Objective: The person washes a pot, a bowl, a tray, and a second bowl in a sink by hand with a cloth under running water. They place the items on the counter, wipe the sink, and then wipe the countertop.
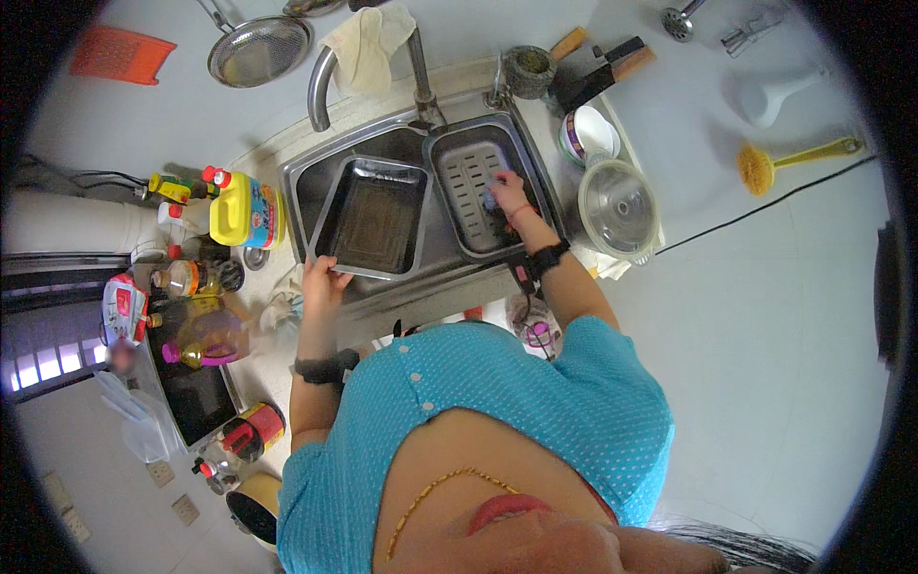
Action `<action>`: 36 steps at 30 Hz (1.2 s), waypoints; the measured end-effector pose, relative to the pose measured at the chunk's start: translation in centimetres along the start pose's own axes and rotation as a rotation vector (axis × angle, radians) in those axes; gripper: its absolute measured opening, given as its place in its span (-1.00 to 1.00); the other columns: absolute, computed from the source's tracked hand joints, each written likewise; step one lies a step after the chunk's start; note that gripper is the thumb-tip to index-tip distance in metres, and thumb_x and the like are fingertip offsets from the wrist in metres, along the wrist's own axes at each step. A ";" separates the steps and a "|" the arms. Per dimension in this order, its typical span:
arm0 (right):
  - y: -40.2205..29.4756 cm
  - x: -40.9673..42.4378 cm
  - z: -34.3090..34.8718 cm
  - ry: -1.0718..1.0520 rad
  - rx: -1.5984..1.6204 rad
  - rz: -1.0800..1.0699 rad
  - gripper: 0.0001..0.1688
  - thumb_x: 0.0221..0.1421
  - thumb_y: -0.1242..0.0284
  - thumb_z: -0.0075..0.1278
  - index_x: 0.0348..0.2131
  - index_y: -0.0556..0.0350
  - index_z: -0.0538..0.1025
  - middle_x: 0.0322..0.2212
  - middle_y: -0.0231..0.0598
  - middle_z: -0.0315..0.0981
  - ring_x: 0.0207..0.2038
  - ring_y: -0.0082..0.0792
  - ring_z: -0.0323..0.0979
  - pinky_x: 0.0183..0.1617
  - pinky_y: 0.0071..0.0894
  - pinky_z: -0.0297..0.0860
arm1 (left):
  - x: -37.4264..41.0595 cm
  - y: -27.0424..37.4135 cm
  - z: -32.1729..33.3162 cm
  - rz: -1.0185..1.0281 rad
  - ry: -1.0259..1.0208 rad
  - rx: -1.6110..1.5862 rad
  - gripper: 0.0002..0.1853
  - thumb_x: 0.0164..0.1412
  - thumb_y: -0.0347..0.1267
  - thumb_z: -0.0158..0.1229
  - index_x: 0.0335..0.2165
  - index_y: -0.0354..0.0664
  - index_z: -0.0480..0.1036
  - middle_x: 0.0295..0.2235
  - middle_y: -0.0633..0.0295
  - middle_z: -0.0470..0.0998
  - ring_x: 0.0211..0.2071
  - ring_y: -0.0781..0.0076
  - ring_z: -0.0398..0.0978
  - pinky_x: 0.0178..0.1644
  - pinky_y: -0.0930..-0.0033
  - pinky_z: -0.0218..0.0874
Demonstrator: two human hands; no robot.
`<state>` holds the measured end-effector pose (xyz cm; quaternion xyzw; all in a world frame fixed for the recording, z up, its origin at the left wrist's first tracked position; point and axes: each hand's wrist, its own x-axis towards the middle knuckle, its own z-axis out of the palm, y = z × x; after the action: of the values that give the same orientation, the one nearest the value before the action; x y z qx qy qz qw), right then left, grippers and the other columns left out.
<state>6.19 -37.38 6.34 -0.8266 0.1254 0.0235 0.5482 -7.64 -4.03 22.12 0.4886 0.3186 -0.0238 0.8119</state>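
Observation:
My left hand (326, 280) grips the near left corner of a dark rectangular metal baking tray (373, 219), which is tilted over the left basin of a steel sink (445, 237). The tray's bottom has brownish marks. My right hand (510, 194) is over the right basin, its fingers on a small bluish-grey thing (490, 196), perhaps a scrubber. Beneath that hand, a slotted grey drain tray (466, 172) sits in the basin. The curved faucet (323, 93) has a pale cloth (369, 50) draped over it.
Left of the sink stand a yellow detergent jug (233, 212) and several bottles (190, 276). On the right are a lidded round container (618, 208), white bowls (592, 133), a stone mortar (531, 72) and a knife block (592, 82). A strainer (258, 54) hangs behind.

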 end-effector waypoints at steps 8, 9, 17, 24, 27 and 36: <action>-2.7 7.2 4.6 0.052 -0.526 -0.297 -0.59 -0.30 0.61 -0.03 -0.30 0.06 0.35 -0.35 -0.10 0.24 -0.24 -0.10 0.24 -0.18 -0.28 0.23 | -1.0 0.2 -1.5 0.057 0.036 -0.022 -0.83 -0.12 -0.46 -0.06 -0.42 -0.19 0.24 -0.47 0.22 0.35 -0.48 0.43 0.37 -0.54 0.47 0.30; -2.6 7.9 5.0 0.005 -0.582 -0.309 -0.57 -0.31 0.62 -0.02 -0.29 0.06 0.34 -0.35 -0.10 0.25 -0.23 -0.11 0.24 -0.18 -0.28 0.23 | -1.2 0.3 -1.7 0.051 0.080 -0.013 -0.84 -0.12 -0.46 -0.05 -0.44 -0.17 0.23 -0.48 0.23 0.35 -0.49 0.44 0.37 -0.55 0.47 0.29; -0.4 9.4 6.6 -0.154 -0.343 -0.045 -0.65 -0.06 0.38 -0.23 -0.24 0.18 0.29 -0.24 0.10 0.18 -0.18 0.02 0.19 -0.12 -0.21 0.17 | -0.9 -0.6 -3.9 0.107 0.158 0.033 -0.87 -0.12 -0.42 0.00 -0.50 -0.14 0.22 -0.55 0.26 0.31 -0.68 0.41 0.31 -0.67 0.50 0.20; 3.6 11.6 7.0 -0.273 -0.903 -0.519 -0.79 -0.17 0.50 -0.16 -0.43 0.13 0.43 -0.29 -0.07 0.26 -0.20 -0.09 0.24 -0.15 -0.27 0.22 | -1.0 0.3 -2.7 0.048 0.174 -0.020 -0.86 -0.12 -0.40 -0.01 -0.50 -0.15 0.22 -0.57 0.25 0.32 -0.72 0.41 0.30 -0.73 0.53 0.13; 3.3 10.7 7.0 -0.363 -1.019 -0.527 -0.79 -0.18 0.55 -0.17 -0.44 0.09 0.45 -0.34 -0.09 0.29 -0.23 -0.13 0.27 -0.16 -0.28 0.24 | -0.9 0.4 -2.6 0.033 0.170 0.019 -0.86 -0.12 -0.38 -0.01 -0.50 -0.14 0.22 -0.57 0.26 0.31 -0.71 0.42 0.31 -0.73 0.53 0.13; 0.5 7.7 4.8 -0.621 -1.027 -0.341 -0.76 -0.21 0.51 -0.09 -0.39 0.02 0.46 -0.36 -0.06 0.34 -0.28 -0.14 0.32 -0.16 -0.30 0.25 | -0.8 0.6 -2.5 0.057 0.180 0.045 -0.85 -0.12 -0.40 -0.01 -0.48 -0.11 0.20 -0.57 0.29 0.30 -0.66 0.43 0.32 -0.69 0.52 0.16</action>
<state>13.99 -34.62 2.58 -0.9477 -0.2008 0.2321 0.0874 -9.29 -1.94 22.26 0.5156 0.3756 0.0361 0.7693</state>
